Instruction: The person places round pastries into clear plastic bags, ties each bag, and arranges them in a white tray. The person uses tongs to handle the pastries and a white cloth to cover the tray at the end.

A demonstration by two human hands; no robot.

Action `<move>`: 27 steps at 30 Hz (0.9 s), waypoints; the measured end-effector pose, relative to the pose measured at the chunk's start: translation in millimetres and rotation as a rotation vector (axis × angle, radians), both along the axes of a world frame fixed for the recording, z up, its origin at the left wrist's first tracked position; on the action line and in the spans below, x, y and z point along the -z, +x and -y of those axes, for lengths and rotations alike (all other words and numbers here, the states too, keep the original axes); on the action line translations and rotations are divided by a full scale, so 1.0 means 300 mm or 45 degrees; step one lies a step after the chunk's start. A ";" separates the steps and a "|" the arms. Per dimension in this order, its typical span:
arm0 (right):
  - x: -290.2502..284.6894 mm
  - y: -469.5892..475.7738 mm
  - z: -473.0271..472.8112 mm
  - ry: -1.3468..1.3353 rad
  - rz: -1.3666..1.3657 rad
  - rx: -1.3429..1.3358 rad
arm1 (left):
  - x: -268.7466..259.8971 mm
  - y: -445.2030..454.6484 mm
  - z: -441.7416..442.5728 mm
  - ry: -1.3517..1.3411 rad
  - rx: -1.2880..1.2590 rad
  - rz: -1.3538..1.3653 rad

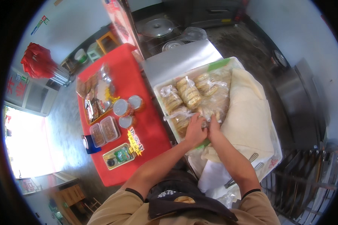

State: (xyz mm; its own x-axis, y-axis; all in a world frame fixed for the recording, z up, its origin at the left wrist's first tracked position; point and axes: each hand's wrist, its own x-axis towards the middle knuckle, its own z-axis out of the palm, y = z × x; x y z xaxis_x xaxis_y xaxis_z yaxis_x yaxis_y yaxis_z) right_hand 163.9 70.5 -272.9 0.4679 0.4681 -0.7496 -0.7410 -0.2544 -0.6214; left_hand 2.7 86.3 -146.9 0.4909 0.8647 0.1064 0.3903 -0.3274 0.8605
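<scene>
Both hands meet at the near edge of a white tray (157,92) that holds several clear plastic bags of round flat breads (188,92). My left hand (196,129) and my right hand (214,128) have their fingers on a clear plastic bag of breads (208,112) at the near side. The fingers hide part of this bag, and I cannot tell how firmly either hand grips it. Just left of my left hand lies a bag with a knotted top (181,118). A cream cloth (245,118) is folded back over the tray's right side.
On the left, a red-covered table (155,135) bears lidded jars (122,108), plastic boxes (109,129), a small basket (115,166) and packaged food in a tray. Metal whisks (253,157) lie near my right forearm. Beyond the bread tray are a steel surface (183,59) and pot lids (157,27).
</scene>
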 end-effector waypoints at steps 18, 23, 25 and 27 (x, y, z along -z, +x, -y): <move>-0.198 -0.160 -0.029 -0.207 0.257 -0.706 | -0.018 -0.072 -0.201 0.490 0.305 -0.425; -0.239 -0.091 -0.043 -0.419 0.557 -0.913 | 0.005 -0.047 -0.223 0.369 0.353 -0.503; -0.366 -0.107 -0.038 -0.413 0.119 -0.657 | -0.012 -0.066 -0.228 0.386 0.350 -0.596; -0.281 -0.069 -0.030 -0.249 0.272 -0.347 | -0.036 -0.056 -0.221 0.436 0.342 -0.683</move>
